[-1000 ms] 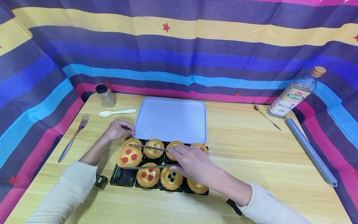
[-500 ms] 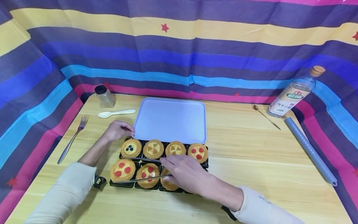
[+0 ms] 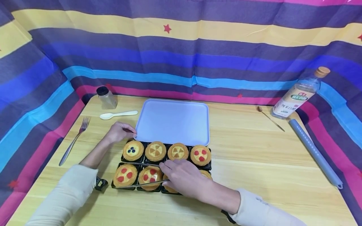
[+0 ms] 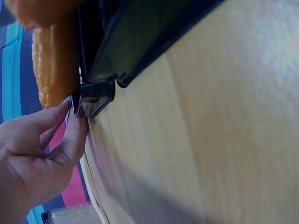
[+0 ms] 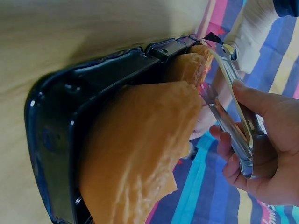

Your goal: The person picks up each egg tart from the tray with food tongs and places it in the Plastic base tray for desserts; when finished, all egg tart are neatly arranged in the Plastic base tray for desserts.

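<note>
My right hand (image 3: pixel 185 179) holds metal tongs (image 5: pixel 243 140), thumb on one arm and fingers on the other. In the head view the tongs' two arms lie either side of an egg tart (image 3: pixel 124 175) with red pieces on top, at the near left compartment of a black plastic tray (image 3: pixel 120 164). My left hand (image 3: pixel 120 131) pinches the tray's far left corner; the left wrist view shows its thumb and fingers (image 4: pixel 74 135) at that corner. Tarts with red, dark blue or triangular toppings fill both rows, and my right hand partly hides the near row.
A lilac tray (image 3: pixel 173 121) lies just behind the tarts. To the left are a fork (image 3: pixel 74 139), a white spoon (image 3: pixel 118 114) and a black-lidded jar (image 3: pixel 107 98). At right stand a bottle (image 3: pixel 297 97), with a thin long-handled spoon (image 3: pixel 270 118) and a grey-blue tube (image 3: pixel 315 153) nearby.
The tongs have brought the red-topped tart from over the far left tart down into the near left compartment, and their arms now lie wider apart. My left hand has stayed at the corner.
</note>
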`<state>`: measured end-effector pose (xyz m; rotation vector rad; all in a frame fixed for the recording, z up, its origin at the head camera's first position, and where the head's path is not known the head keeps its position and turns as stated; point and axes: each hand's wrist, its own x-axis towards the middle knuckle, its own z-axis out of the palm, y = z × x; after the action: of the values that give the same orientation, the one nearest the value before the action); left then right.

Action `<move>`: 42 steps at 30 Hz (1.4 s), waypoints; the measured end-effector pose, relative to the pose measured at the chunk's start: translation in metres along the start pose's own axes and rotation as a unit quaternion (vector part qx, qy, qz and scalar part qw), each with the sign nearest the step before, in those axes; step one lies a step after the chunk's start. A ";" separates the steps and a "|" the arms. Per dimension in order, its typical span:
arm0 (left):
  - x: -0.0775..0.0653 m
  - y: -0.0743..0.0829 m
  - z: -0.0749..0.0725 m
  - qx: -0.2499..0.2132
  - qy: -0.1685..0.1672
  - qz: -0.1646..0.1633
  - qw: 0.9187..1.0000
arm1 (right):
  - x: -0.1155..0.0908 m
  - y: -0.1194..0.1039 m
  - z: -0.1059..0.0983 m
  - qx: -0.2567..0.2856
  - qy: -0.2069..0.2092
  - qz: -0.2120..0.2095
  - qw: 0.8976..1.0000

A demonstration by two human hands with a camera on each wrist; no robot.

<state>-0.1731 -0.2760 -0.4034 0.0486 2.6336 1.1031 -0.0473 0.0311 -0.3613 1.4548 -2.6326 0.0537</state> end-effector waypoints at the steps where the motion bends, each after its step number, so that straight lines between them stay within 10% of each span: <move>1: 0.000 0.000 0.000 -0.001 0.001 0.000 1.000 | 0.000 0.000 0.000 0.001 -0.001 0.000 1.000; 15: 0.000 -0.002 0.001 -0.015 0.009 0.011 1.000 | -0.012 0.004 -0.007 0.033 -0.018 0.027 0.999; 26: -0.002 -0.001 0.001 -0.013 0.008 0.010 1.000 | -0.058 0.025 -0.010 0.113 0.064 0.066 0.989; 42: -0.002 -0.001 0.001 -0.012 0.007 0.013 1.000 | -0.147 0.066 0.001 0.157 0.088 0.365 0.913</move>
<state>-0.1713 -0.2766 -0.4045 0.0696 2.6386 1.1475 -0.0261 0.1901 -0.3795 0.3976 -2.9292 0.6695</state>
